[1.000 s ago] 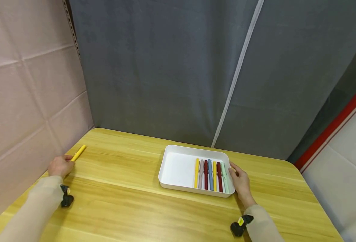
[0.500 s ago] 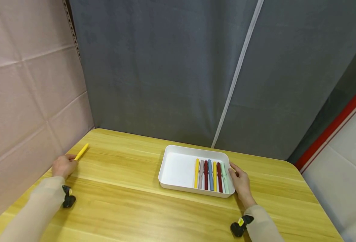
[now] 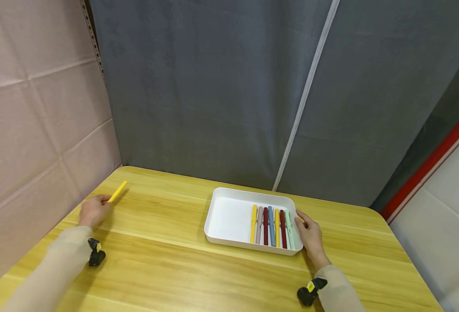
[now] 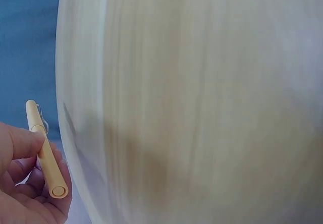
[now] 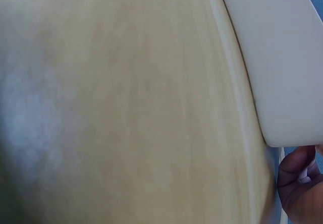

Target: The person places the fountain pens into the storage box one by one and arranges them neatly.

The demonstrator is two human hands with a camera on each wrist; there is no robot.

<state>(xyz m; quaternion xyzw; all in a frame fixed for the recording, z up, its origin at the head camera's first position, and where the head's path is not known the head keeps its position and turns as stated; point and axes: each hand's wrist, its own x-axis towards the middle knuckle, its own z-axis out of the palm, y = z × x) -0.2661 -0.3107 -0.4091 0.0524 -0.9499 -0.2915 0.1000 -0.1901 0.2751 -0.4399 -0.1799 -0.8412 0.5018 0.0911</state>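
Observation:
In the head view my left hand point(image 3: 94, 211) is over the left part of the table, pinching a yellow pen point(image 3: 118, 191). The left wrist view shows the thumb pressed on the barrel of this clip pen point(image 4: 48, 156), fingers curled behind it. My right hand point(image 3: 310, 234) holds the right end of a white tray point(image 3: 229, 245), thumb at the rim. Curled fingers point(image 5: 295, 171) meet the tray's corner in the right wrist view. Inside the tray's right half several pens lie side by side: yellow, greyish pink, dark red point(image 3: 266, 226), blue point(image 3: 271, 225) and mint green point(image 3: 289, 229).
The tray stands on a wooden table point(image 3: 167, 260) with rounded far corners. A grey curtain point(image 3: 213, 95) hangs behind the table's back edge, and a pale pink cloth wall point(image 3: 38, 130) runs along the left. A white panel with a red strip point(image 3: 432, 160) is at the right.
My left hand has moved right and slightly away from me, carrying the yellow pen off the left edge area. My right hand and the tray have stayed in place.

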